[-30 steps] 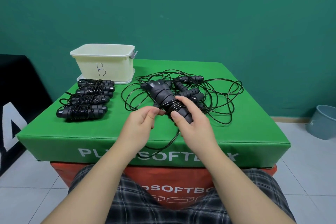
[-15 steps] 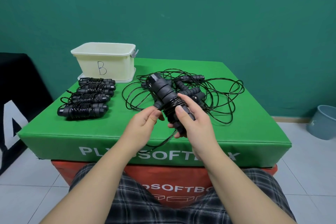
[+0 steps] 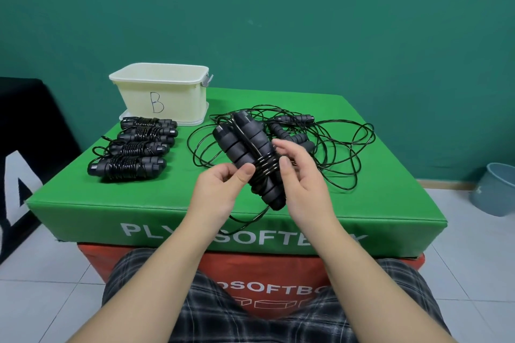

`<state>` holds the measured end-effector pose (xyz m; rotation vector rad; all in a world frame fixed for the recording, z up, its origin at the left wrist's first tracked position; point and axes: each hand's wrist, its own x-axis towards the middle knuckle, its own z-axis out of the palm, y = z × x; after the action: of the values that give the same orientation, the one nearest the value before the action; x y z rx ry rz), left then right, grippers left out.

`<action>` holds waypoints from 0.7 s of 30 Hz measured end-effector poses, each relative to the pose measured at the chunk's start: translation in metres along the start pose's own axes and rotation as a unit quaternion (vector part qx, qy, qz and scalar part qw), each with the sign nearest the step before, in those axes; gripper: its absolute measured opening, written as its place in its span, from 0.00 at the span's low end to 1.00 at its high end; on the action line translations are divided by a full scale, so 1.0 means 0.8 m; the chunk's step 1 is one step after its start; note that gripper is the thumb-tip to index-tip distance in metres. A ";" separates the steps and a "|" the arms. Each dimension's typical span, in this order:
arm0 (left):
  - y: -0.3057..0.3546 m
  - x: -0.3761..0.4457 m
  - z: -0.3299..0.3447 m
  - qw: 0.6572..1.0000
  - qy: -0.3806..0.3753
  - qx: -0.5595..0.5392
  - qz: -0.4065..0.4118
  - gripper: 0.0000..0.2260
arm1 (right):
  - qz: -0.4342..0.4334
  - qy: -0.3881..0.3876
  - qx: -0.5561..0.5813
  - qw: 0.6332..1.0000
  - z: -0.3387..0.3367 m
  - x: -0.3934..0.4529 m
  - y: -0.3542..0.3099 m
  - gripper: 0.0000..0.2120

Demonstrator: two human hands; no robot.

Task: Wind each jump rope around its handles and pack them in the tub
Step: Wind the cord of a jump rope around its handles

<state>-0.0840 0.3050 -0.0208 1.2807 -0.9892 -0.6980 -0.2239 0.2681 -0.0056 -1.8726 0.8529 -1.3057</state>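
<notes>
Holding paired handles (image 3: 248, 159) above the green table (image 3: 390, 203): left grip (image 3: 220, 192) pinches the cord, right grip (image 3: 301, 175) curls round the handles — four wound ropes (image 3: 131, 153) lie beside the tub (image 3: 161, 92); loose ropes (image 3: 320, 142) behind.

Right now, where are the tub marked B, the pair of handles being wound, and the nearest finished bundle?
Tub marked B (image 3: 178, 97), head view: front wall.
Pair of handles (image 3: 237, 147), head view: foam of the left handle.
Nearest finished bundle (image 3: 126, 168), head view: wound cord at its middle.
</notes>
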 end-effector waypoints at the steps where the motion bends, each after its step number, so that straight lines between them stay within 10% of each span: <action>1: 0.002 -0.002 0.001 1.000 0.013 0.010 0.008 0.21 | -0.027 0.000 -0.030 0.999 0.000 -0.001 -0.001 0.15; 10: 0.017 -0.013 -0.001 0.986 0.072 0.134 0.065 0.20 | 0.008 -0.098 -0.188 0.977 0.002 -0.004 -0.005 0.46; 21: 0.009 -0.012 -0.014 0.964 -0.021 0.167 0.207 0.08 | 0.118 -0.041 0.011 0.992 -0.004 -0.003 -0.013 0.25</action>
<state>-0.0789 0.3197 -0.0156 1.2907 -1.3994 -0.2400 -0.2264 0.2752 0.0026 -1.7354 0.9799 -1.0811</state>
